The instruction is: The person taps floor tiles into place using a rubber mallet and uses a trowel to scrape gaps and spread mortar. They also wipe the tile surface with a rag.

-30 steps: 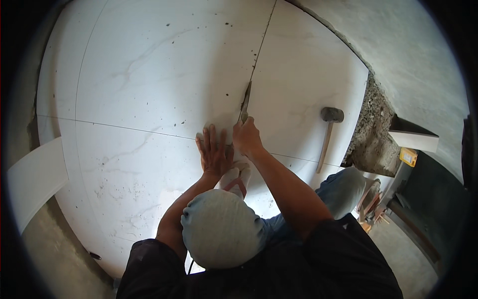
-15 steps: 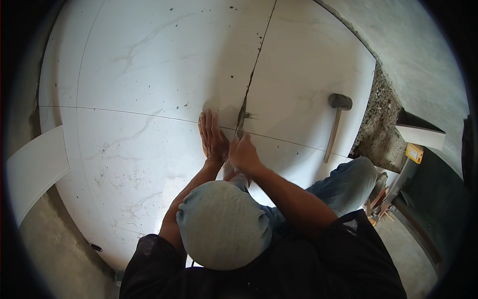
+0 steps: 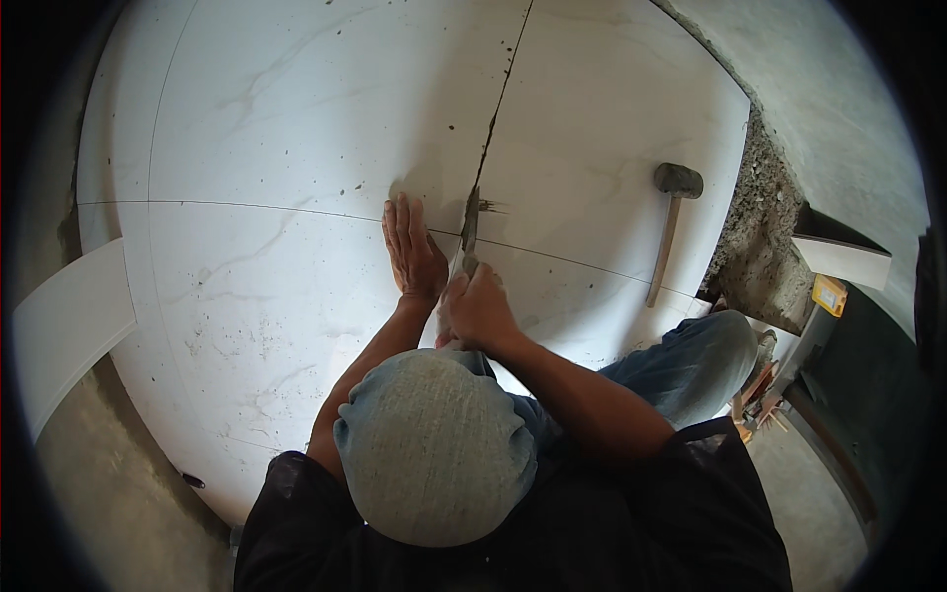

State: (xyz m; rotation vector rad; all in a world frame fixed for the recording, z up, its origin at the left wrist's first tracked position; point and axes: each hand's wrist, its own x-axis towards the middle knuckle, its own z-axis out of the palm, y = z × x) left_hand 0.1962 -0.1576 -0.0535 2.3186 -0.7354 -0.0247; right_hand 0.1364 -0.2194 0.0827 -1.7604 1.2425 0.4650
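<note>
My right hand [image 3: 476, 308] is closed around a narrow trowel [image 3: 470, 229], its blade pointing away along the dark joint between two white marbled floor tiles [image 3: 572, 128]. The blade's tip lies at the joint, just beyond where a thin cross joint meets it. Beside the tip, a small dark smear [image 3: 493, 207] of mortar marks the right tile. My left hand [image 3: 414, 252] rests flat on the tile left of the joint, fingers stretched forward, holding nothing. The trowel's handle is mostly hidden in my right fist.
A black-headed rubber mallet [image 3: 678, 182] with a wooden handle lies on the tiles to the right. Past the tile edge is rough bare mortar [image 3: 755, 247], with a white tile offcut [image 3: 843, 261] and a yellow box [image 3: 829, 294]. A loose white strip [image 3: 74, 321] lies at left.
The trowel and my right hand have drawn back slightly toward me along the joint. My left hand remains flat on the tile. The whole view has shifted a little.
</note>
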